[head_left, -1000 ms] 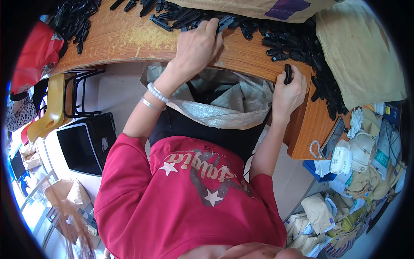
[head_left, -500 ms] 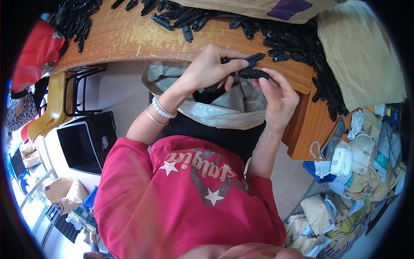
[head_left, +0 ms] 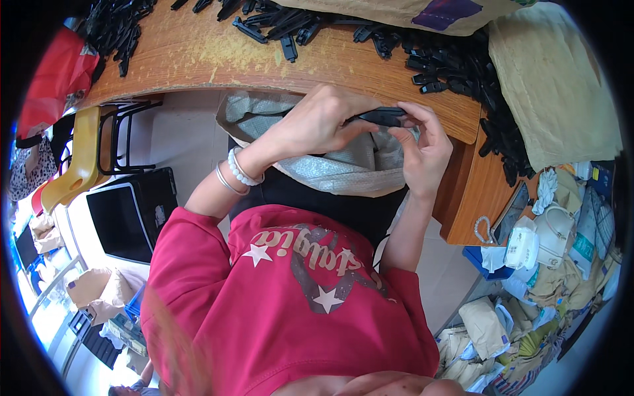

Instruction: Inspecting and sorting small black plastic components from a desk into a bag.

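A small, elongated black plastic piece [head_left: 384, 117] is held between my two hands above my lap, near the table's front edge. My left hand [head_left: 327, 117], wearing a white bead bracelet and a bangle, has its fingers and thumb closed on the left end. The thumb and fingers of my right hand [head_left: 426, 142] pinch the right end. Whether it is one piece or two fitted together, I cannot tell. Beneath my hands, an open woven sack [head_left: 323, 177] with a pale silvery lining rests at my lap.
Similar black pieces [head_left: 456, 69] lie heaped on the wooden table [head_left: 211, 56], with another pile [head_left: 119, 33] at far left. A brown paper bag [head_left: 558, 86] stands right. A yellow chair [head_left: 82, 158] and a black box-like thing [head_left: 132, 214] are at left; packages [head_left: 489, 327] crowd the lower right.
Two separate black pieces showed between my hands before; now a single black shape shows there. My left hand has turned and dropped slightly, and my right fingers have closed in on the right end.
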{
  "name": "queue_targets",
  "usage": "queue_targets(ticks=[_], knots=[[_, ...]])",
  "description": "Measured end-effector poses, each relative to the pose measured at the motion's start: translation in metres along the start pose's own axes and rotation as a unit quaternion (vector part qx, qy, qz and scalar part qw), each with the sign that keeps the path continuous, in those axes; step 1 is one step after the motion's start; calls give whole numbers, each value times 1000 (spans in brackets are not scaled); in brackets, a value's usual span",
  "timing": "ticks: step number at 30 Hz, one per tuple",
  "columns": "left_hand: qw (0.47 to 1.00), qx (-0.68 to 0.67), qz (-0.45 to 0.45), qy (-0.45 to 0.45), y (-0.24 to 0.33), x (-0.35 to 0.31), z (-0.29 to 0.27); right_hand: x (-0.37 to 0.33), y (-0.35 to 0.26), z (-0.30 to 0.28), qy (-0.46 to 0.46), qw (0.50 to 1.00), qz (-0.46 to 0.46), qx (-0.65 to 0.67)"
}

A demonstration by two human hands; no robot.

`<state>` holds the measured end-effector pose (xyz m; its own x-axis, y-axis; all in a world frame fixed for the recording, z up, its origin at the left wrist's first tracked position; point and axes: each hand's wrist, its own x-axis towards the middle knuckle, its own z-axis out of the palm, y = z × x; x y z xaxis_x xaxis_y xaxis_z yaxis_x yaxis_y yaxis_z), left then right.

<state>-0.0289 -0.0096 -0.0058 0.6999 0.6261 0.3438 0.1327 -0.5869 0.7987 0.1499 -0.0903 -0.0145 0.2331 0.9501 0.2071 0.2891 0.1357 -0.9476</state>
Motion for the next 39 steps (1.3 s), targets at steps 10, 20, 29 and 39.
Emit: queue_targets(ticks=[10,20,29,39], knots=[[999,4,-14,-38,-13,-21,4,6,16,-19,21,998,-14,-52],[633,-672,-180,340,-31,64,-10,54,26,55,89,927,-232,-279],[702,-604,-201,320,-45,69,-21,78,37,76,106,942,-145,-283],[797,-464,-188,337,2,98,-63,109,36,93,191,945,-172,-204]])
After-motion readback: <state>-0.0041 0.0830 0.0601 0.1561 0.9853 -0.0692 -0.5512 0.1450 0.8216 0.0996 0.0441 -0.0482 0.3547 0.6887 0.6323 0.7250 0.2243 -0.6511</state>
